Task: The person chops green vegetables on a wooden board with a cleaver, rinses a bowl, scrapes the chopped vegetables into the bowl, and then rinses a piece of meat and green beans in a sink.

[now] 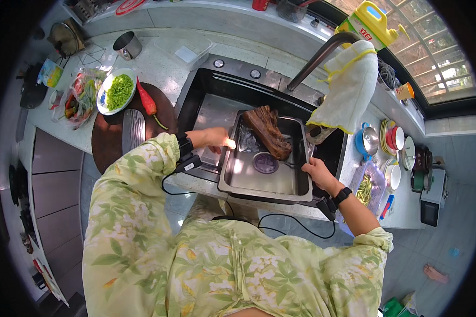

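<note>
A small stainless steel basin (258,184) sits over the right part of the sink (218,113), close in front of me. My left hand (218,138) grips its left rim, thumb on top. On the opposite rim, my right hand (319,172) has hold of the right side. Inside the basin, a dark brown slab of cured meat (267,132) leans with its upper end on the far rim. Crumpled clear plastic (247,139) lies left of the meat. A round dark drain cover (266,162) shows at the basin's bottom.
The faucet (321,59), draped with a white cloth (351,85), overhangs the sink's right side. Leftward, a round chopping board (107,146) holds a cleaver (134,128), a red chili (146,99) and a bowl of chopped greens (119,92). A purple basket (357,202) stands right.
</note>
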`<state>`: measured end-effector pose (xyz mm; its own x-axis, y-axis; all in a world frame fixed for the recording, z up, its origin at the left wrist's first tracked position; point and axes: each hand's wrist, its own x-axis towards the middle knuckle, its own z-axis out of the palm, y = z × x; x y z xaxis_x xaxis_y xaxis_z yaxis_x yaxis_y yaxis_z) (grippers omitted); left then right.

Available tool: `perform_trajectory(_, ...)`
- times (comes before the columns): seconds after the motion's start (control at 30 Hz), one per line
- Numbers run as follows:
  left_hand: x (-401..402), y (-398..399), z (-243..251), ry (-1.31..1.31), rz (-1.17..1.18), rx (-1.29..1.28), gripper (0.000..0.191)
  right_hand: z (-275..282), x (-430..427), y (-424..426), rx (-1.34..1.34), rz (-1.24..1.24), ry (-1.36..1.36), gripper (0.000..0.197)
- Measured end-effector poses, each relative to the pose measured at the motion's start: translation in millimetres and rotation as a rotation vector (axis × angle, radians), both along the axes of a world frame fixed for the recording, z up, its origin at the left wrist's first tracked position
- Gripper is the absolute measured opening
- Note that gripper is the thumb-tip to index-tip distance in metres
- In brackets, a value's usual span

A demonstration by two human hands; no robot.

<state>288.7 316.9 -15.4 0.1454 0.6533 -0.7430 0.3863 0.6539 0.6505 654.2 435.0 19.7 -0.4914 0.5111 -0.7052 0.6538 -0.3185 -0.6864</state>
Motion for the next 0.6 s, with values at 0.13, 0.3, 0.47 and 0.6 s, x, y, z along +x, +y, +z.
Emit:
perform_trajectory(0.13, -9.8, 13.2, 15.2, 0.484, -0.228, 0.718, 0.025, 3.5, 1.1, -7.1, 0.095, 0.005, -0.021, 0.021)
perform_trajectory(0.3, 17.6, 35.3, 29.5, 0.3, -0.435, 1.104, 0.025, 15.5, -2.7, -13.3, -0.019, -0.104, 0.026, 0.017)
perform_trajectory(0.47, 68.5, 56.1, 46.8, -0.019, -0.556, 1.016, 0.024, 39.4, -9.1, -14.7, 0.071, 0.007, -0.047, 0.015)
perform_trajectory(0.6, 97.9, 78.2, 49.1, -0.418, -0.304, 0.323, 0.03, 51.4, -17.5, -15.7, 0.084, 0.047, -0.06, 0.012)
